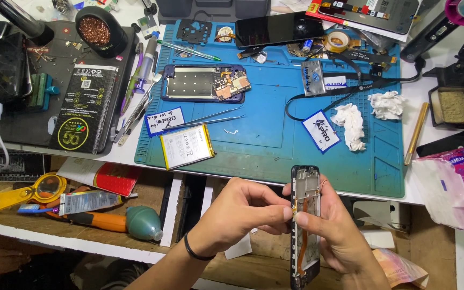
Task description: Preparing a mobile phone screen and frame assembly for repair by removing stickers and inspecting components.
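A black phone frame (305, 185) with an orange flex cable inside is held upright below the table's front edge. My right hand (345, 231) grips it from the right and behind. My left hand (243, 209), with a black band on the wrist, pinches at the frame's left edge near the flex cable. On the blue work mat (275, 129) lie an opened phone body with its circuit board (205, 83), a battery (186, 146) and tweezers (205, 119).
Crumpled white tissues (350, 124) and a black screen panel (275, 28) rest on the mat. A black mat with a brass-wool holder (95, 29) lies at left. A lower shelf holds a green air blower (143, 223). A pink tissue pack (457, 188) sits right.
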